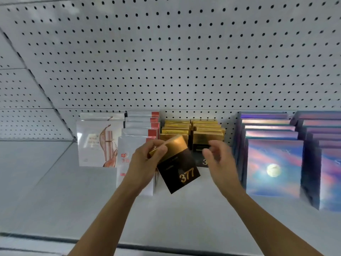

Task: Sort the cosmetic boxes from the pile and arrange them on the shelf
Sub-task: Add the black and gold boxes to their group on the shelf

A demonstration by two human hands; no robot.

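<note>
Several rows of boxes already stood on the shelf point(184, 209) when I looked through the head view, so I judged most of the sorting done. At the far left stood the white packs with a rose bottle print point(96, 145), next to them the white packs with red tops point(140, 126), then two rows of gold-and-black boxes point(193, 126), and on the right, a little apart, two rows of moon-print boxes point(273, 163).

My left hand point(147, 159) had its grip pinched on the gold top edge of one gold-and-black box marked 377 point(178, 169), held tilted in front of the left gold row and not yet seated. My right hand point(216, 156) was blurred, its fingers loosely spread and holding nothing, just in front of the right gold row and beside the held box.

I judged the step in hand to be squaring this box and standing it at the front of its row. The pile itself was out of view, so I could not tell how many boxes were left.
</note>
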